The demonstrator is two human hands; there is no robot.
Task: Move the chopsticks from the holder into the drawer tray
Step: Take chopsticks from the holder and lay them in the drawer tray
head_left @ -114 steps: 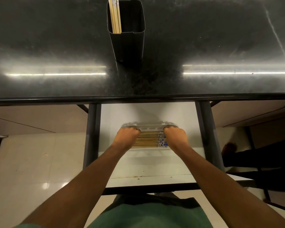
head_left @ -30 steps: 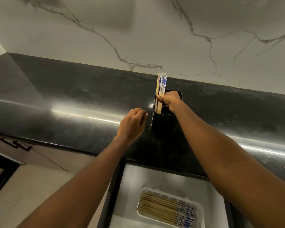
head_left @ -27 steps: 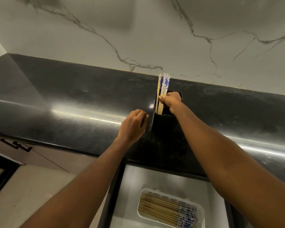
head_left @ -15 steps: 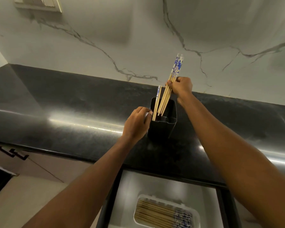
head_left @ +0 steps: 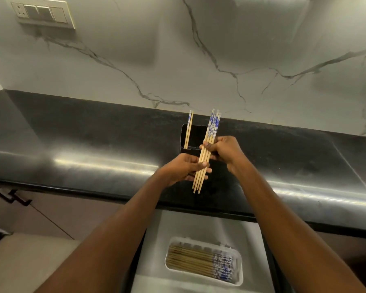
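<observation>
A bundle of wooden chopsticks with blue-and-white tops [head_left: 212,132] is out of the holder, held upright above the counter. My right hand [head_left: 224,150] grips its middle and my left hand [head_left: 183,169] pinches its lower part. Behind my hands stands the black rectangular holder [head_left: 195,134], with a last pair of chopsticks [head_left: 188,129] leaning in its left corner. Below the counter edge the drawer is open, and its white tray [head_left: 239,269] holds several chopsticks lying flat with their patterned ends to the right.
The glossy black counter [head_left: 93,149] runs left to right under a marble wall with a switch plate [head_left: 43,14] at the upper left. A closed cabinet front with a dark handle [head_left: 11,196] sits left of the drawer.
My right hand lifted the bundle clear of the holder and brought it toward me. My left hand let go of the holder and took hold of the bundle's lower part.
</observation>
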